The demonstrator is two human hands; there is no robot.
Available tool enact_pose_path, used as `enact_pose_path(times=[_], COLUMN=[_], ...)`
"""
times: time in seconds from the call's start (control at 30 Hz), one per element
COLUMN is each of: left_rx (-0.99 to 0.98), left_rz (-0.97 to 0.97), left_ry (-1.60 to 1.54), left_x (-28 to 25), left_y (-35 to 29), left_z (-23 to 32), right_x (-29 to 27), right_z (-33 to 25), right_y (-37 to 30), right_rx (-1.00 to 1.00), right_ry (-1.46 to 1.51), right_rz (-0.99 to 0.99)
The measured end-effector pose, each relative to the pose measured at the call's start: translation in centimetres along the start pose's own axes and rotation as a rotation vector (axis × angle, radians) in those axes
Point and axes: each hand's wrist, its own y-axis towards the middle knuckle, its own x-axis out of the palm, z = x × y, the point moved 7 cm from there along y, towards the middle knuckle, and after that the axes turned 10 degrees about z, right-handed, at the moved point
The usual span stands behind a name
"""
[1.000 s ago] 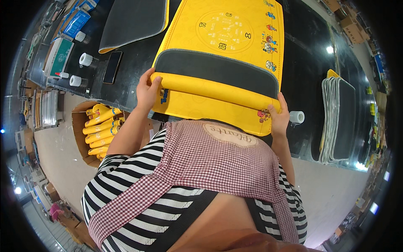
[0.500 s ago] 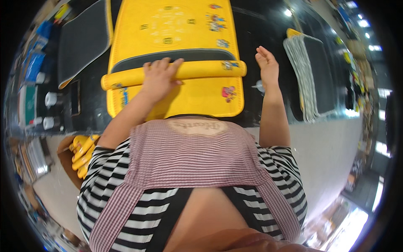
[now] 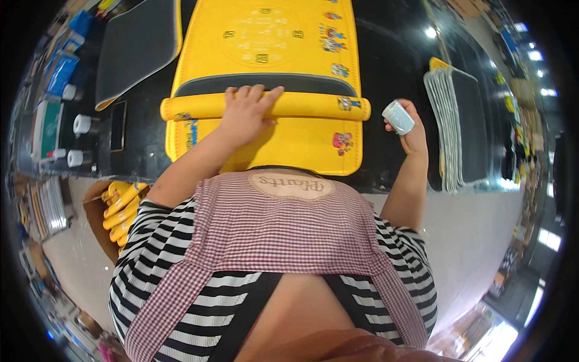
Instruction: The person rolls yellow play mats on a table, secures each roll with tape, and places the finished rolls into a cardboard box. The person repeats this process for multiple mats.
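Observation:
A yellow mat (image 3: 241,60) with printed figures and a dark underside lies on the black table in front of me. Its near part is rolled into a tube (image 3: 313,105) that runs across a flat yellow stretch. My left hand (image 3: 246,114) is over the middle of this rolled mat, fingers curved across the top and thumb on the near side. To the right of the tube, my right hand (image 3: 413,130) is raised above the table. It grips a small whitish roll of tape (image 3: 398,117) with a shiny, pale blue side.
Dark-backed mats are stacked (image 3: 446,127) at the right. Another dark-faced mat (image 3: 139,48) lies far left, near a phone (image 3: 118,125) and small white rolls (image 3: 81,124). A cardboard box (image 3: 96,211) with several rolled yellow mats (image 3: 123,211) stands below the table's left edge.
My right hand, empty before, now holds the roll of tape and has moved a little right and nearer. The left hand stays on the rolled mat. The whole view has shifted slightly.

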Motion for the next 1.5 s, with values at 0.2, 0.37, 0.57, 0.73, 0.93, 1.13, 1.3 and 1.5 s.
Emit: enact_pose_path(times=[0.2,0.37,0.57,0.73,0.93,1.13,1.3,1.5], left_rx=[-0.059,-0.023,0.037,-0.316,-0.32,-0.097,0.104,-0.001], left_rz=[-0.041,0.174,0.046,-0.359,-0.42,0.055,0.224,0.127], left_ry=[-0.162,-0.528,-0.591,-0.701,-0.367,-0.281,0.071,0.015], left_x=[0.1,-3.8,-4.3,1.5,3.8,-2.7,-2.5,-0.7], left_y=[0.2,1.0,5.1,8.1,6.4,1.2,-4.3,-0.4], left_z=[-1.0,-1.7,-0.9,-4.0,-7.9,-8.0,-2.4,-4.6], right_x=[21.5,25.5,26.3,25.4,25.9,27.7,29.2,28.7], right_z=[0.9,2.4,0.8,-0.3,3.7,3.6,1.9,-1.2], right_y=[-1.3,0.4,-1.0,-5.6,-6.7,-3.1,-3.4,-2.9], right_rx=[-0.439,-0.435,-0.649,-1.006,-0.969,-1.0,-0.936,-1.167], right_ry=[-0.324,-0.344,-0.489,-0.638,-0.959,-1.171,-1.358,-1.003], right_rz=[-0.4,-0.419,-0.412,-0.17,-0.327,-0.371,-0.47,-0.248])
